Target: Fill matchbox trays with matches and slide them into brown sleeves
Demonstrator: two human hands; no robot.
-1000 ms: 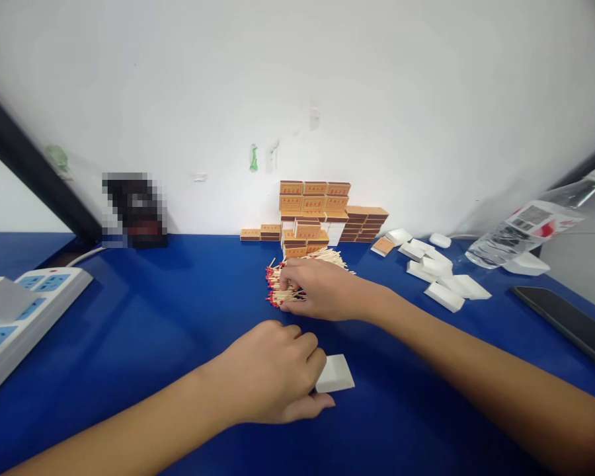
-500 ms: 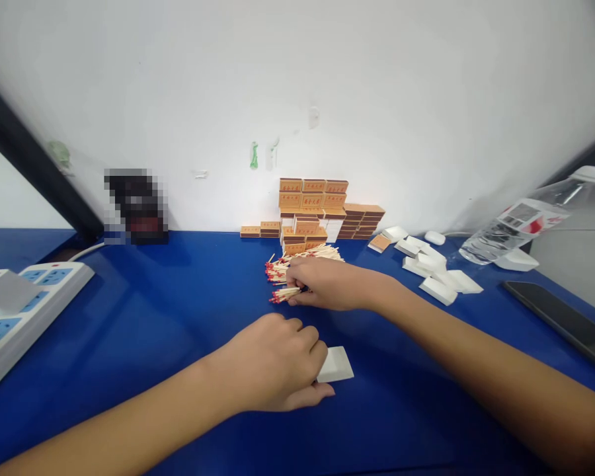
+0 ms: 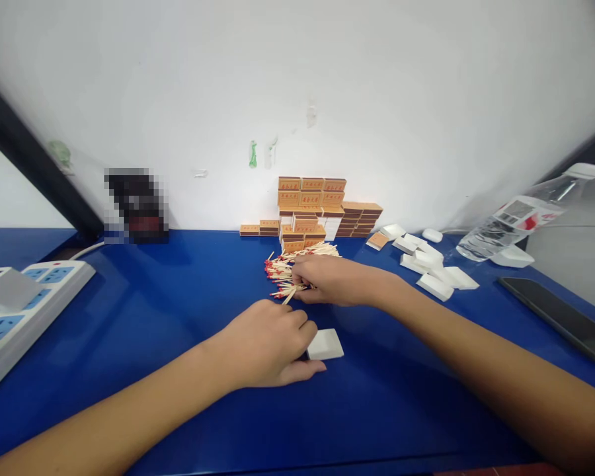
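Observation:
My left hand [image 3: 272,340] is closed around one end of a white matchbox tray [image 3: 327,344], its thumb stretched along the near side. Beyond it, my right hand [image 3: 322,277] reaches into a pile of red-tipped matches [image 3: 276,270]. Its fingers are curled on several matches [image 3: 290,291] that poke out to the left at differing angles. The palm hides part of the pile. Right behind the matches stand stacked orange matchboxes [image 3: 311,198], against the wall.
Loose white trays [image 3: 435,285] lie to the right, near a leaning plastic bottle [image 3: 506,221] and a dark phone [image 3: 555,317]. A power strip [image 3: 59,297] sits at the left edge of the blue table [image 3: 178,291]. A pixelated dark object [image 3: 137,206] stands by the wall.
My left hand has shifted a little forward and left with the tray. My right hand has drawn slightly right, and a few matches by its fingertips now slant toward me.

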